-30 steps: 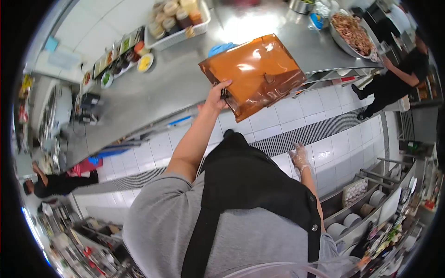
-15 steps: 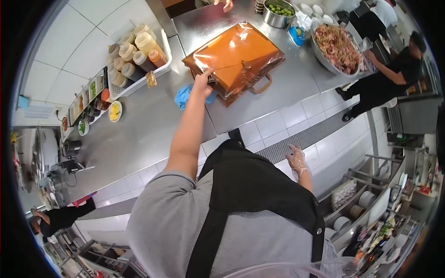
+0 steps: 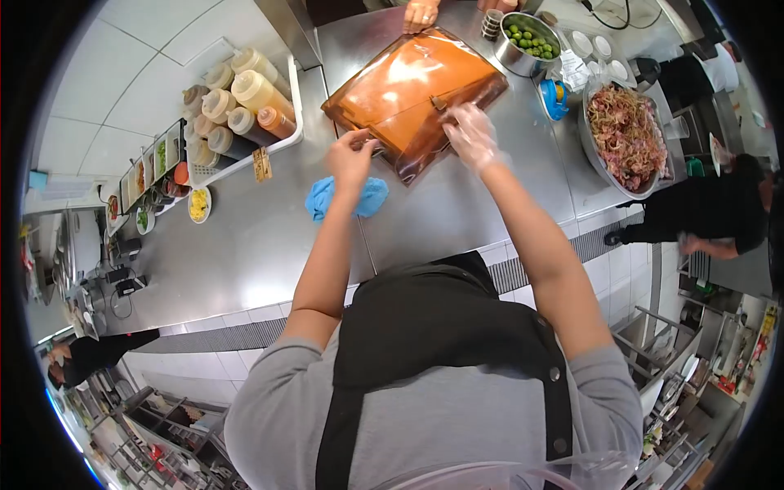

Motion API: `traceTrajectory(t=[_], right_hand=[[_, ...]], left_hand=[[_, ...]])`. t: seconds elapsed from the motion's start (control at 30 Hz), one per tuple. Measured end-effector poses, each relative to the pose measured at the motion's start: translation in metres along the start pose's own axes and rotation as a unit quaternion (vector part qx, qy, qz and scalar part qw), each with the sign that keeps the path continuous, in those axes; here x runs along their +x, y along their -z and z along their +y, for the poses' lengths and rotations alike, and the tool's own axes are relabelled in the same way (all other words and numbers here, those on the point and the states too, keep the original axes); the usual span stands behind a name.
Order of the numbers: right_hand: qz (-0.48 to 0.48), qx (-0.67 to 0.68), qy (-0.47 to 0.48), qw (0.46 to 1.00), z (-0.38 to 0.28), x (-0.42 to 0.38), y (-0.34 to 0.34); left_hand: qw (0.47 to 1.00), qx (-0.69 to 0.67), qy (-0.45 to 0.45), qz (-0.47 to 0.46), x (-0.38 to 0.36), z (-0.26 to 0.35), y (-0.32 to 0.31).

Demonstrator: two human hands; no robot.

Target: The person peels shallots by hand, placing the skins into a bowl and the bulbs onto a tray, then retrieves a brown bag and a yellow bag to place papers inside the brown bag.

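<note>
A glossy orange-brown bag point(image 3: 400, 77) with a dark front flap edge and a small clasp lies flat on the steel counter point(image 3: 441, 216). It looks covered in clear plastic. My left hand point(image 3: 351, 162), bare, pinches at its near left corner with thumb and fingers. My right hand point(image 3: 472, 137), in a clear plastic glove, has its fingers closed at the front edge beside the clasp; the handle is hidden there. Just under my left wrist a crumpled blue cloth point(image 3: 371, 196) rests on the counter. Another person's hand point(image 3: 420, 15) touches the bag's far edge.
Squeeze bottles stand in a white basket point(image 3: 291, 135) on the left, near a bowl of yellow pieces point(image 3: 198, 205). Right of the bag are a pot of green fruit point(image 3: 529, 41), a blue tape dispenser point(image 3: 554, 100) and a large bowl of shredded food point(image 3: 625, 139). A co-worker point(image 3: 702, 204) stands beyond.
My right hand has come up from beside my body to the bag's front edge. My left hand has shifted slightly down at the corner. The other person's hand has reached the bag's far edge.
</note>
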State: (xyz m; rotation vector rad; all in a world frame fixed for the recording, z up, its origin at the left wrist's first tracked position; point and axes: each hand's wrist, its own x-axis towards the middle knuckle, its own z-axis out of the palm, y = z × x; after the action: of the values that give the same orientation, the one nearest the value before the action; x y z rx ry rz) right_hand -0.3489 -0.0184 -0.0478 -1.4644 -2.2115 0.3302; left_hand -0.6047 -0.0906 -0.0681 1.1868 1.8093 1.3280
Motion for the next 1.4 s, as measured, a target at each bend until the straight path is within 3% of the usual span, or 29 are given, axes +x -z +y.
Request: traceTrajectory(t=[0.03, 0.13, 0.17, 0.2, 0.27, 0.43, 0.5, 0.6, 0.67, 0.73, 0.77, 0.8, 0.87, 1.0, 1.07, 1.13, 1.2, 1.27, 1.33, 1.4], right_hand=[[0.001, 0.003, 0.006, 1.000, 0.001, 0.023, -0.009], [-0.052, -0.039, 0.011, 0.998, 0.009, 0.086, -0.044], [-0.064, -0.046, -0.008, 0.997, 0.014, 0.102, -0.058], [-0.078, -0.053, -0.028, 0.995, 0.016, 0.119, -0.064], [-0.119, -0.046, -0.073, 0.989, 0.009, 0.153, -0.063], [-0.122, -0.047, 0.063, 0.989, 0.035, 0.229, -0.118], [-0.135, -0.017, 0.053, 0.989, 0.032, 0.235, -0.126], [-0.154, 0.035, 0.031, 0.987, 0.035, 0.238, -0.121], [-0.169, 0.063, 0.027, 0.983, 0.043, 0.235, -0.118], [-0.203, -0.076, 0.091, 0.972, 0.046, 0.230, -0.114], [-0.152, -0.086, 0.166, 0.971, 0.043, 0.225, -0.091], [-0.199, -0.107, 0.126, 0.966, 0.045, 0.223, -0.087], [-0.241, -0.139, 0.176, 0.944, 0.039, 0.228, -0.036], [-0.195, -0.073, 0.224, 0.952, 0.061, 0.218, 0.018], [-0.363, -0.131, 0.283, 0.878, 0.081, 0.217, 0.037], [-0.334, -0.110, 0.277, 0.894, 0.108, 0.206, 0.039], [-0.399, -0.171, 0.262, 0.862, 0.120, 0.189, 0.054], [-0.383, -0.097, 0.241, 0.887, 0.147, 0.170, 0.045], [-0.361, -0.021, 0.218, 0.906, 0.156, 0.147, 0.036], [-0.179, 0.045, 0.179, 0.966, 0.143, 0.117, 0.029]], left_hand=[[0.999, -0.019, -0.018, -0.042, 0.007, -0.001, -0.013], [0.987, 0.111, -0.108, -0.054, 0.018, -0.017, -0.062], [0.986, 0.106, -0.021, -0.131, 0.013, 0.003, -0.069], [0.984, 0.049, -0.007, -0.170, 0.020, -0.035, -0.091], [0.988, 0.052, 0.011, -0.143, 0.014, -0.033, -0.109], [0.983, 0.052, 0.045, -0.172, 0.020, -0.014, -0.118], [0.984, 0.065, 0.037, -0.163, 0.015, -0.010, -0.118], [0.983, 0.128, 0.008, -0.134, 0.012, -0.015, -0.123], [0.984, 0.120, 0.041, -0.127, 0.012, -0.012, -0.125], [0.985, 0.129, 0.045, -0.107, 0.011, -0.013, -0.127], [0.985, 0.122, 0.060, -0.107, 0.012, -0.012, -0.127], [0.984, 0.136, 0.059, -0.095, 0.012, -0.009, -0.127], [0.987, 0.116, 0.078, -0.077, 0.013, -0.012, -0.129], [0.983, 0.132, 0.098, -0.076, 0.015, -0.001, -0.132], [0.987, 0.100, 0.114, -0.060, 0.019, 0.008, -0.136], [0.991, 0.112, 0.059, -0.042, 0.028, 0.022, -0.146], [0.997, 0.025, 0.067, -0.012, 0.036, 0.040, -0.168], [0.997, -0.052, 0.055, 0.000, 0.044, 0.049, -0.197], [0.943, -0.250, 0.215, 0.052, 0.049, 0.053, -0.222], [0.947, -0.237, 0.203, 0.081, 0.050, 0.046, -0.242]])
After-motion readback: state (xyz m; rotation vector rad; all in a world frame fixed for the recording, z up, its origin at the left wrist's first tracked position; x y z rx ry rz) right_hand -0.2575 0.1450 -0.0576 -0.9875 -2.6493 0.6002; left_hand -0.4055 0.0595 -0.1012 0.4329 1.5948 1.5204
